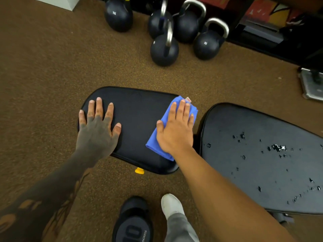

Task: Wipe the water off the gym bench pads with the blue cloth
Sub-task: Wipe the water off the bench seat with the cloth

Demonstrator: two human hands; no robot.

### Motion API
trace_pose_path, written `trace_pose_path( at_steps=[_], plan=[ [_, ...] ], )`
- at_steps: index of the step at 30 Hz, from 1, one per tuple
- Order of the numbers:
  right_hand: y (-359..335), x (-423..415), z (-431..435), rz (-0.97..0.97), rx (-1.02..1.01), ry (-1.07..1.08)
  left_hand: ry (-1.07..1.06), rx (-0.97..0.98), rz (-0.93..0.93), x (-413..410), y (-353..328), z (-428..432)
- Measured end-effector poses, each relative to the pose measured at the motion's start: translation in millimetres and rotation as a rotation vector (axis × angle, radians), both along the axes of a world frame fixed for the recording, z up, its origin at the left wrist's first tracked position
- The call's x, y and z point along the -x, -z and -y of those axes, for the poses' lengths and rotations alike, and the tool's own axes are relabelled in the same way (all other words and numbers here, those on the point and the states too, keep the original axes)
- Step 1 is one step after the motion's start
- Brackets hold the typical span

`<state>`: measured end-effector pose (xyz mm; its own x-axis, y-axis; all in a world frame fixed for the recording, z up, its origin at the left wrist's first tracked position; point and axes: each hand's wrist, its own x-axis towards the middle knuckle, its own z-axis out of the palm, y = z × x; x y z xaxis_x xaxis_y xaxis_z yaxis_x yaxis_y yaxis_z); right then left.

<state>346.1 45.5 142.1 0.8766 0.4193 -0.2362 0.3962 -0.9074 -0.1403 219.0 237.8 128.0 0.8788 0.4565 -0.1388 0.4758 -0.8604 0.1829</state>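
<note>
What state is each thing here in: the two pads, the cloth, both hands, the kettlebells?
Seat pad: looks dry, no droplets showing.
Back pad: wet, scattered water drops.
Cloth: folded, pressed flat on the seat pad's right end.
Right hand: open, palm down on the cloth.
Left hand: open, flat on the seat pad, bracing.
Kettlebells: upright on the floor, untouched.
</note>
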Motion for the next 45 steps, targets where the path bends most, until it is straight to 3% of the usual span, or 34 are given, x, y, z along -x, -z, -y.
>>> trace_pose_path(
  at_steps=[6,13,20,26,30,34,40,45],
  plan=[
    [2.2,60.3,18.8,-0.002,-0.083,-0.166,-0.008,-0.004,-0.01,-0.8,-1.7,1.8],
    [1.6,3.5,-9.7,-0.016,-0.01,0.032,0.031,0.013,0.001,-10.0,-7.3,16.0],
    [-3.1,4.4,3.4,-0.024,-0.012,-0.461,0.004,0.002,-0.014,-14.9,-4.3,26.7],
    [-4.9,-40.4,-16.7,-0.025,0.032,-0.383,-0.028,0.049,-0.008,-16.1,-8.5,28.3],
    [-4.9,-38.7,-51.6,-0.02,0.002,-0.557,-0.058,0.089,0.046,-14.7,-7.5,28.2],
    [-6.1,-43.4,-28.2,-0.014,0.006,-0.791,-0.075,0.117,0.053,-13.7,-7.7,27.6],
    [-5.5,-64.8,-55.0,-0.027,-0.006,-0.649,-0.134,0.12,0.048,-18.9,-10.7,36.8],
    [-5.1,-40.4,-46.4,-0.017,-0.023,-0.843,-0.175,0.074,0.007,-16.5,-7.3,48.4]
  ],
)
